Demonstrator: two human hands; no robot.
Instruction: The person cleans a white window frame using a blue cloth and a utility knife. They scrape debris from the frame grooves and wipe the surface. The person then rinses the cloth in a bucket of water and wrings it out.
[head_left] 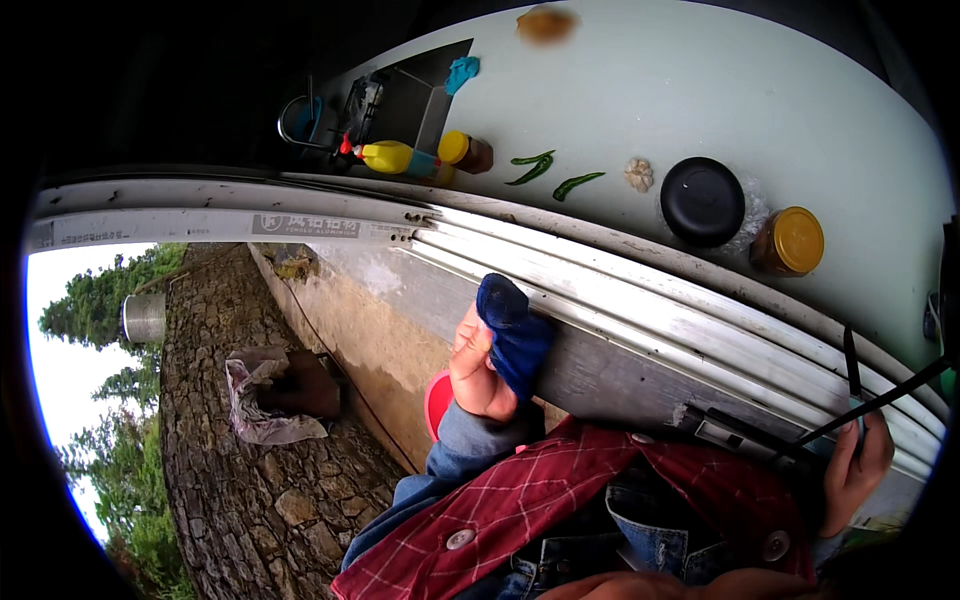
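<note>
My left hand (478, 372) is closed around a bunched dark-blue cloth (526, 352), with the fingers and thumb pressed against its side. The cloth sticks up beside the white sliding-window track (640, 305), over the grey sill (610, 375); whether it touches either I cannot tell. At the far right, my right hand (858, 475) curls its fingers at the edge of a dark-edged window frame (790, 455), close to the track's end. Part of that grip is hidden. Behind my left wrist a red rounded object (437, 400) shows partly.
Beyond the track, a pale counter (590, 110) holds green chillies (535, 166), garlic (639, 175), a black round item (702, 202), yellow-lidded jars (797, 241) and a yellow bottle (388, 157) near the sink (420, 100). Outside, a crumpled cloth (265, 395) lies on a stone wall (250, 480).
</note>
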